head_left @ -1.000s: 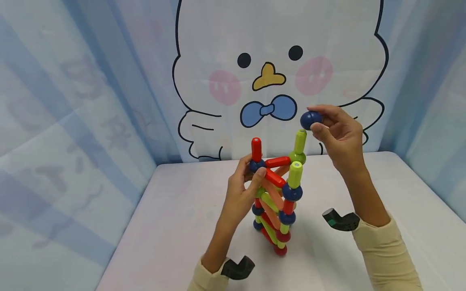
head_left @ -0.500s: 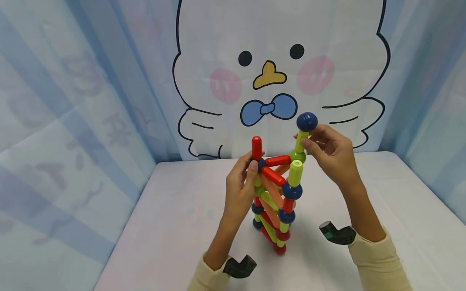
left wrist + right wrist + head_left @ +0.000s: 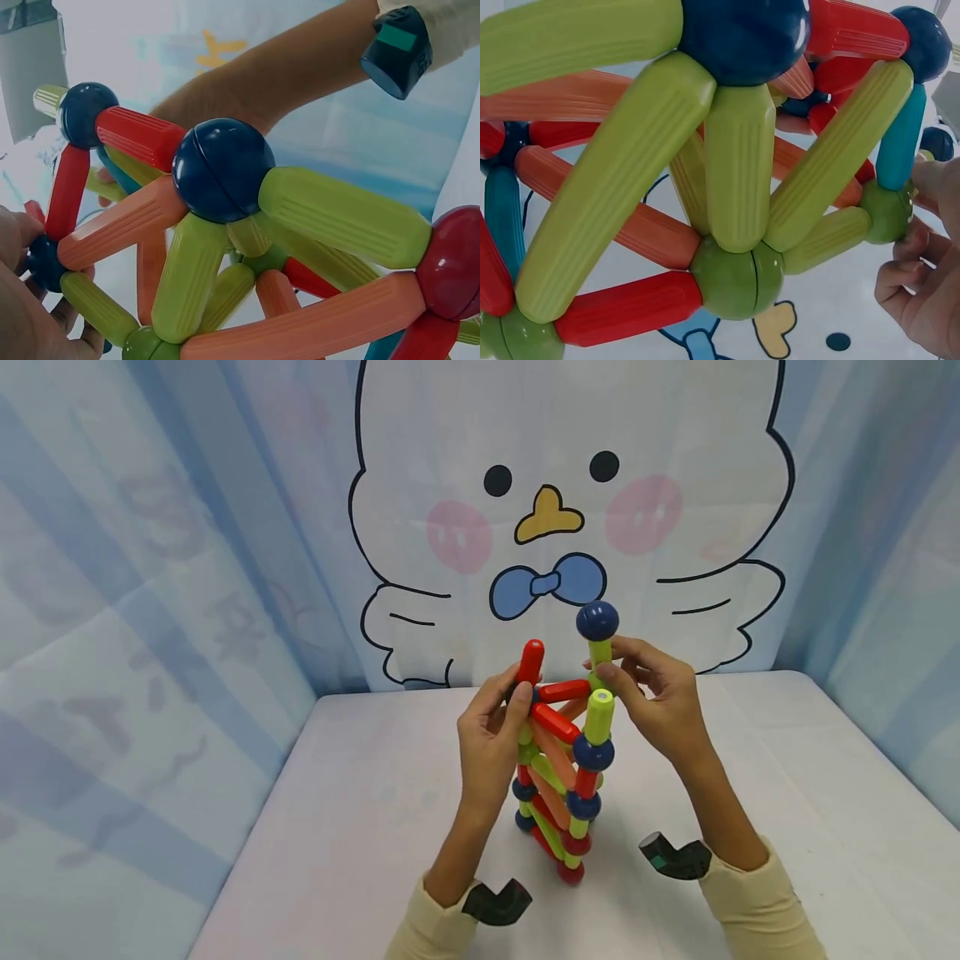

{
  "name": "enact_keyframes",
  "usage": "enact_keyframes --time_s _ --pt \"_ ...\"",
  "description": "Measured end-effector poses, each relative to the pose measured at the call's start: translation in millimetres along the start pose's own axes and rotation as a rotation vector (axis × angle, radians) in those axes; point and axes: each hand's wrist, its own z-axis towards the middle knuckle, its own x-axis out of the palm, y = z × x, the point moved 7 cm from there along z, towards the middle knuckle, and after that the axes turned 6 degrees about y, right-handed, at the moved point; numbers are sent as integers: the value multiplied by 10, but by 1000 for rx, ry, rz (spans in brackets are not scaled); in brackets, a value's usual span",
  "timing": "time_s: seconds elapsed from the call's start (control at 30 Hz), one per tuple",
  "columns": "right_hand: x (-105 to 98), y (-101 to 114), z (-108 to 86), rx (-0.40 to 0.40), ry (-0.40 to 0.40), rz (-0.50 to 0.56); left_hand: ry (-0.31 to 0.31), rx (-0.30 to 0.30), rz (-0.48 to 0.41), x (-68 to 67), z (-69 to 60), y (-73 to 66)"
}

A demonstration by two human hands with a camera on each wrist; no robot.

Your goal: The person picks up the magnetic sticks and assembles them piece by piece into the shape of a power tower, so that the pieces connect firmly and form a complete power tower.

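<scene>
A tall lattice tower of magnetic rods (image 3: 553, 722) and balls stands between my hands. My left hand (image 3: 491, 731) grips the dark blue ball (image 3: 46, 262) at its top left corner, below an upright red rod (image 3: 532, 661). At the far right corner my right hand (image 3: 660, 697) pinches around the green ball (image 3: 887, 212) where a light green rod (image 3: 601, 653) rises from it; the thumb partly hides that joint. Another dark blue ball (image 3: 597, 621) sits on top of this rod. Nearer me, a light green rod (image 3: 599, 717) stands bare-topped on a blue ball (image 3: 593, 752).
The tower's foot, with a dark red ball (image 3: 571, 872), rests on a white table (image 3: 375, 827). Behind the table hangs a curtain (image 3: 420, 485) with a cartoon chick. A dark camera (image 3: 497, 902) is strapped to each wrist.
My right hand has set the blue ball on the far green rod, then slid down to the green ball below. The rod's top now leans left. My left hand keeps its corner.
</scene>
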Motion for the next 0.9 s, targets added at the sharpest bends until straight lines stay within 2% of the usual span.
enact_keyframes --time_s 0.13,0.27,0.4,0.47,0.53,0.6,0.67,0.73,0.8,0.87,0.9 --pt "19 38 16 -56 -9 -37 8 40 63 10 32 -32" --pt "40 71 41 -120 5 -60 26 54 86 12 48 -62" --pt "39 79 38 -135 1 -79 43 60 96 8 53 -76" --pt "11 90 16 -133 -44 -78 50 63 103 11 49 -75" --pt "-25 125 -27 -154 -121 -32 52 62 108 13 43 -71" --pt "-56 189 -86 -210 -203 35 55 60 104 17 37 -63" --pt "-65 284 -156 -303 -253 116 58 56 92 19 36 -56" --pt "-36 385 -213 -396 -244 165 61 49 72 22 40 -50" --pt "15 468 -257 -438 -201 164 65 35 50 21 44 -46" --pt "68 511 -283 -421 -147 154 70 17 25 18 45 -41" --pt "92 517 -291 -386 -127 137 74 8 14 16 44 -38"
